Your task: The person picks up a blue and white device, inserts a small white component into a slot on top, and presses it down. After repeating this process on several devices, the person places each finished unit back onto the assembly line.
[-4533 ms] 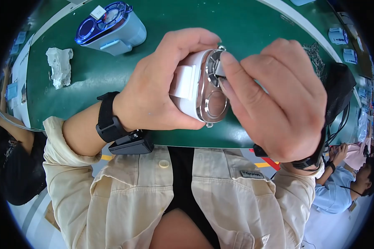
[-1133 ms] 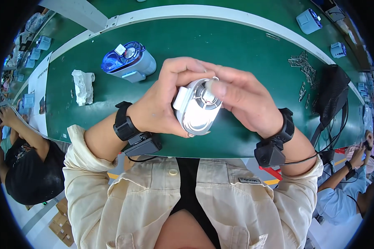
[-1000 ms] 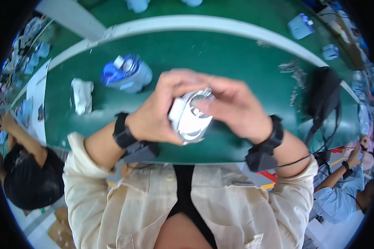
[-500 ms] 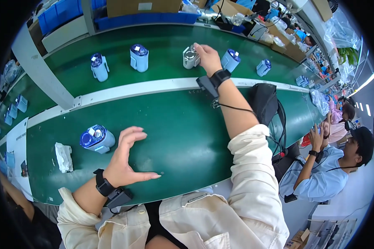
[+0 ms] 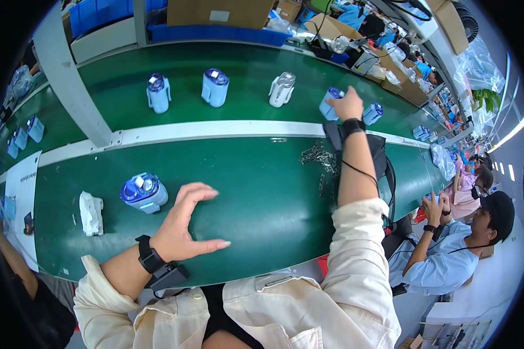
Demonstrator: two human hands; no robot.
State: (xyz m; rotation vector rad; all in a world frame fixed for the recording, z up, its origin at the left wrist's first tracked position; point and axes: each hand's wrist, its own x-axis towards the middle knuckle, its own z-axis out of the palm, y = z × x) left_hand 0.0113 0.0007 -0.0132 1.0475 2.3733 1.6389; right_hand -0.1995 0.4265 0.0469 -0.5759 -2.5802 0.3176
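Note:
My right hand (image 5: 348, 106) reaches over the raised green surface, its thumb overlapping the right side of a light-blue canister (image 5: 329, 108) with a dark-blue lid. Thumb and index finger are spread; a firm grip does not show. A white canister with a clear top (image 5: 282, 90) stands by itself to the left of this hand. My left hand (image 5: 183, 227) hovers over the near green table, its fingers curved apart and holding nothing. Just left of it, another light-blue canister (image 5: 147, 199) with a see-through blue lid sits tilted toward me.
Two blue canisters (image 5: 215, 93) stand farther left on the far surface. A white rail (image 5: 215, 129) divides both surfaces. Small metal parts (image 5: 317, 156) and a black bag (image 5: 378, 154) lie near my right forearm. Crumpled white paper (image 5: 91, 214) is at left; a person (image 5: 448, 232) sits at right.
My right hand has let go of the white canister and moved right to the blue one. The white canister now stands free. My left hand keeps its open pose; the view has shifted slightly.

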